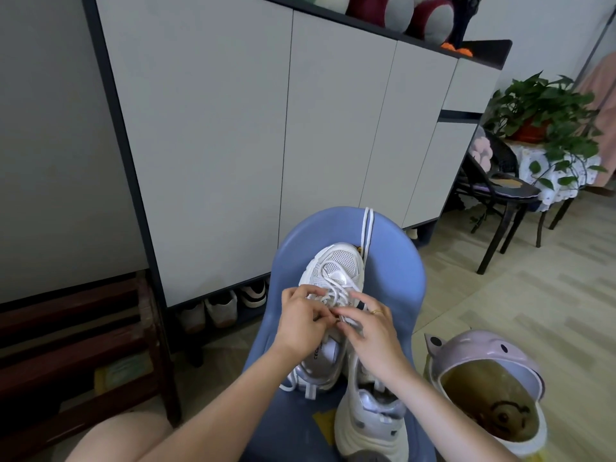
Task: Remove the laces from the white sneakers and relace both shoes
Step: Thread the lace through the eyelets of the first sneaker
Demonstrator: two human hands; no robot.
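On blue plastic chair seat (393, 281), both hands (340, 323) pinching white lace (328, 300) over white mesh sneaker (336, 271); risk of skipped eyelet from tangled crossings.

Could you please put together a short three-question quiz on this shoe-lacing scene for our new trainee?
1. True or false: both hands are working at the laces of the far sneaker.
2. Which hand wears a ring: (a) the left hand or (b) the right hand?
3. What hangs over the back of the blue chair?

Key
1. True; the fingers of both meet at the laces above its tongue.
2. (b); the ring is on the right hand.
3. A loose white lace; the near sneaker shows no lace.
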